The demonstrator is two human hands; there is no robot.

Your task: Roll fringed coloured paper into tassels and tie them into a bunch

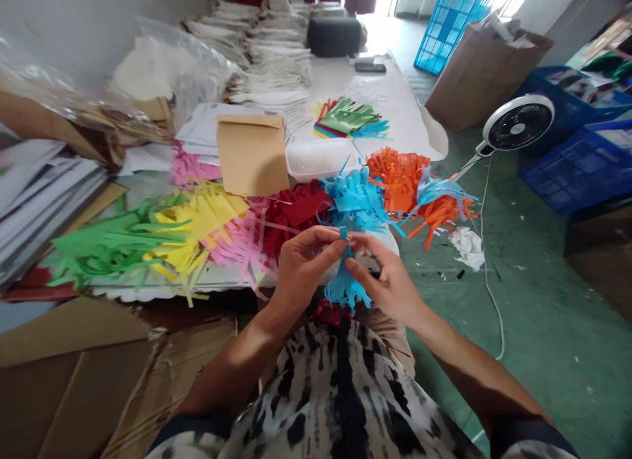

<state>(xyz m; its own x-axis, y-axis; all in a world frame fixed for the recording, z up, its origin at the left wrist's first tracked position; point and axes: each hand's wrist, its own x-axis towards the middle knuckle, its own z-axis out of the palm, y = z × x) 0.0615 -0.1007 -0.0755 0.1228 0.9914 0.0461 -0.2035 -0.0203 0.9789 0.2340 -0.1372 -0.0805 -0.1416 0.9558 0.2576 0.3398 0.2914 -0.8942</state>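
Both hands meet over my lap on a blue fringed paper tassel [344,284]. My left hand [302,265] pinches its rolled top between thumb and forefinger. My right hand [384,274] grips the same tassel from the right, fingers closed on it, the cut strips hanging down below. A red piece [330,312] lies on my lap under the tassel. On the low table in front lie piles of fringed paper: blue [356,199], red [291,215], pink [241,245], yellow [197,228], green [111,245] and orange [402,176].
A brown envelope [251,153] and a white plastic box [320,159] sit on the table [162,284]. A small fan [516,126] and its cable lie on the green floor at right, beside blue crates [582,162]. Flattened cardboard [74,373] lies at left.
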